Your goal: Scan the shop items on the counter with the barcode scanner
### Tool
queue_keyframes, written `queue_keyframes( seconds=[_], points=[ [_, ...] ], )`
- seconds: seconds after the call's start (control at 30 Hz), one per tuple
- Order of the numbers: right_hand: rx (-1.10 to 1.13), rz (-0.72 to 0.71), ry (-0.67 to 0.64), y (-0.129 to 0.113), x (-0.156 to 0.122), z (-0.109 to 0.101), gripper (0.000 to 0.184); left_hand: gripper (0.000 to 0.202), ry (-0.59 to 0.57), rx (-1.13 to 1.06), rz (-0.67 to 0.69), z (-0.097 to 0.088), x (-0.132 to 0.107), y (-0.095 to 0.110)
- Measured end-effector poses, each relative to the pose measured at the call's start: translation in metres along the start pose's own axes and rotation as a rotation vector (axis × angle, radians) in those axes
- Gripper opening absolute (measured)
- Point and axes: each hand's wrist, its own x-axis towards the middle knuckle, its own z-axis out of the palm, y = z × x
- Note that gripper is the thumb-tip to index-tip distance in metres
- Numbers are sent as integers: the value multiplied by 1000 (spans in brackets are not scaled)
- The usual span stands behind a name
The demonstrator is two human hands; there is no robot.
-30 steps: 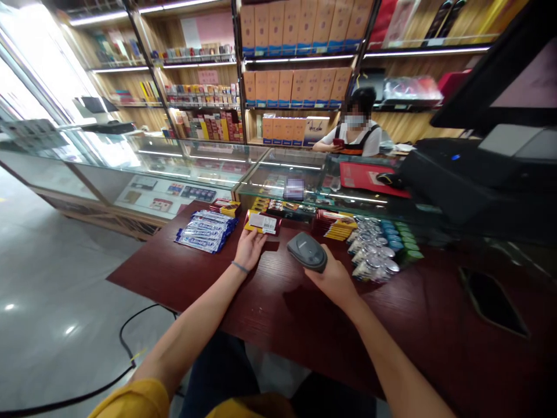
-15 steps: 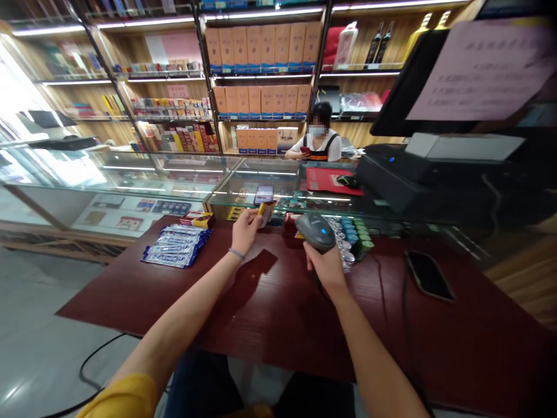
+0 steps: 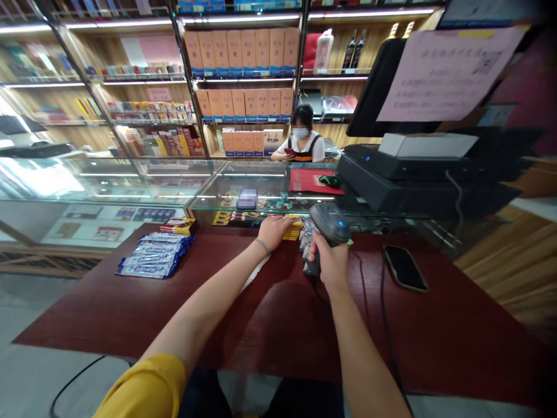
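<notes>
My right hand [image 3: 333, 261] grips a dark grey barcode scanner [image 3: 329, 222] by its handle, head tilted up, blue light on. My left hand [image 3: 275, 231] is closed at a stack of yellow flat packets [image 3: 293, 230] at the table's back edge. Its fingers touch the stack; how much they pinch is partly hidden. Behind the scanner, small silvery packages [image 3: 304, 231] are partly covered. To the left lie several blue and white sachets [image 3: 152, 255], with a pile of red and yellow packets [image 3: 178, 225] behind them.
The dark red table [image 3: 209, 337] meets a glass display counter [image 3: 209, 194]. On the right are a black phone [image 3: 404, 268], a scanner cable and a monitor [image 3: 374, 87] bearing a pink paper. A masked person [image 3: 304, 145] holding a phone sits behind the counter.
My left hand has moved right, from holding a yellow-edged packet in the air to the yellow stack. The scanner has turned and shifted slightly. The view has swung right.
</notes>
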Motion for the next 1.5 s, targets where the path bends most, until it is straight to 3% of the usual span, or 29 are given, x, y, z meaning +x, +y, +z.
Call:
queue_keyframes(
  seconds=[0.23,0.4,0.5,0.63,0.83,0.97,1.17,1.5],
  points=[
    [-44,6,-3,0,-1,0,35,29,10,-60,-24,15,3,-1],
    [-117,22,-46,2,-6,6,39,43,136,-203,-84,-1,-26,-6],
    [-167,35,-94,6,-11,12,36,48,208,-262,-209,-24,-71,-19],
    [-189,64,-307,9,-25,26,36,50,247,-215,-401,-62,-154,-53],
    [-352,91,-459,16,-58,51,27,49,176,29,-636,-105,-275,-117],
    [-383,56,-507,24,-74,60,33,47,113,116,-705,-119,-324,-149],
    [-452,-35,-607,33,-83,64,33,58,28,129,-798,-113,-347,-169],
    [-475,-66,-655,44,-83,63,32,43,19,135,-729,-124,-342,-156]
  ],
)
